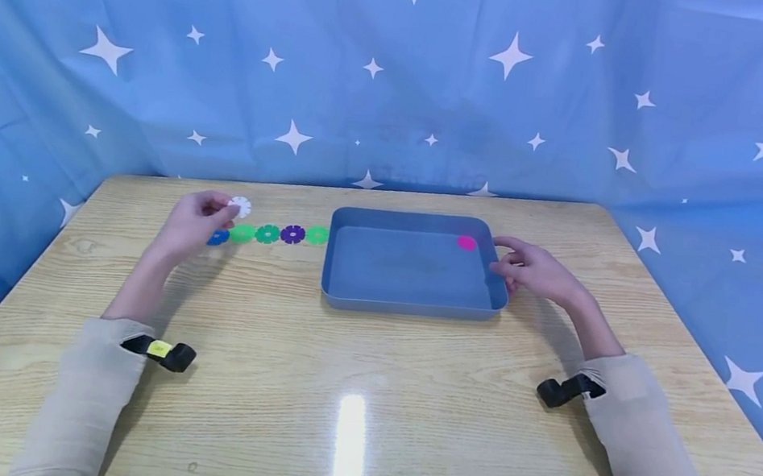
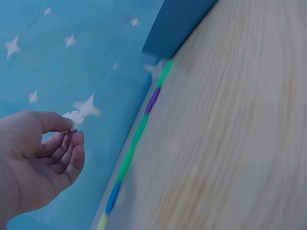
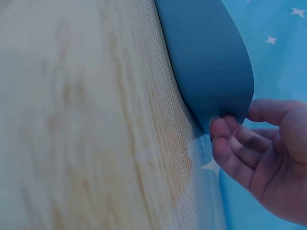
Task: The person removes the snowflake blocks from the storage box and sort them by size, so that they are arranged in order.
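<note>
In the head view my left hand (image 1: 191,223) pinches a white notched snowflake disc (image 1: 240,207) between thumb and fingertips, above the left end of a row of discs. That row runs from a blue disc (image 1: 218,237) through a light green disc (image 1: 243,233), a green disc (image 1: 268,234) and a purple disc (image 1: 292,234) to another light green disc (image 1: 317,235) beside the tray. A yellow disc (image 2: 102,222) shows at the near end in the left wrist view. My right hand (image 1: 531,270) grips the right wall of the blue-grey tray (image 1: 408,307), fingers against its outside.
A pink disc (image 1: 467,243) lies inside the tray, near its back right corner. The wooden table (image 1: 258,383) reaches back to a blue curtain (image 1: 409,95) with white stars. Each sleeve carries a black wrist camera (image 1: 177,357).
</note>
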A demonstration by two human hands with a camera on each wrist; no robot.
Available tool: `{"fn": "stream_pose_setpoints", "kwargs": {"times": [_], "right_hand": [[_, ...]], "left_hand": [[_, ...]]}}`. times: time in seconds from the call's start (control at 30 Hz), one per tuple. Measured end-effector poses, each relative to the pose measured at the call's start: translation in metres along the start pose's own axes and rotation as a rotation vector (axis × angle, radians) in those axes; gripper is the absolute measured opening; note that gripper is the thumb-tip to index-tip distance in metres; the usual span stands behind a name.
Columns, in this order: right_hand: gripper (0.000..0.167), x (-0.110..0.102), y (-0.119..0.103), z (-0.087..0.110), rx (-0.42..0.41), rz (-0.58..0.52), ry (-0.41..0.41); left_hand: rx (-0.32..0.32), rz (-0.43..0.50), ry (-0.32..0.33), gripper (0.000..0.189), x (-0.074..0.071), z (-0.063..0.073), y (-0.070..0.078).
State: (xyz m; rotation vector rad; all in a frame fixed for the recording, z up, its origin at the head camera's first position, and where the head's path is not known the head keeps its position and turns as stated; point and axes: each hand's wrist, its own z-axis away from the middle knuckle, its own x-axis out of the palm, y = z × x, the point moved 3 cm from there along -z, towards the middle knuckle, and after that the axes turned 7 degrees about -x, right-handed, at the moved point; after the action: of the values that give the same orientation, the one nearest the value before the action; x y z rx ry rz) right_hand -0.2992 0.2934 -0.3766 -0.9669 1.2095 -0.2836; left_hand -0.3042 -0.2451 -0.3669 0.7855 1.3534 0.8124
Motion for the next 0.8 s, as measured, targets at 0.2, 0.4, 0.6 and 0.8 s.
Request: {"fn": "stream_pose_setpoints", "kwargs": {"times": [0.2, 0.4, 0.6, 0.8], "right_hand": [[0.062, 0.000, -0.002, 0.000, 0.000, -0.003, 0.002], [0.063, 0.000, -0.004, 0.000, -0.002, -0.008, -0.003], [0.063, 0.000, -0.004, 0.000, 0.002, -0.011, 0.000], [0.062, 0.000, -0.003, 0.001, 0.004, -0.006, 0.000]], "left_hand": [[-0.111, -0.049, 0.085, 0.050, -0.032, 0.007, -0.030], [-0.226, -0.073, 0.143, 0.057, -0.058, 0.010, -0.055], [-0.301, -0.047, 0.197, 0.056, -0.077, 0.011, -0.074], [-0.313, -0.022, 0.238, 0.050, -0.087, 0.012, -0.087]]}}
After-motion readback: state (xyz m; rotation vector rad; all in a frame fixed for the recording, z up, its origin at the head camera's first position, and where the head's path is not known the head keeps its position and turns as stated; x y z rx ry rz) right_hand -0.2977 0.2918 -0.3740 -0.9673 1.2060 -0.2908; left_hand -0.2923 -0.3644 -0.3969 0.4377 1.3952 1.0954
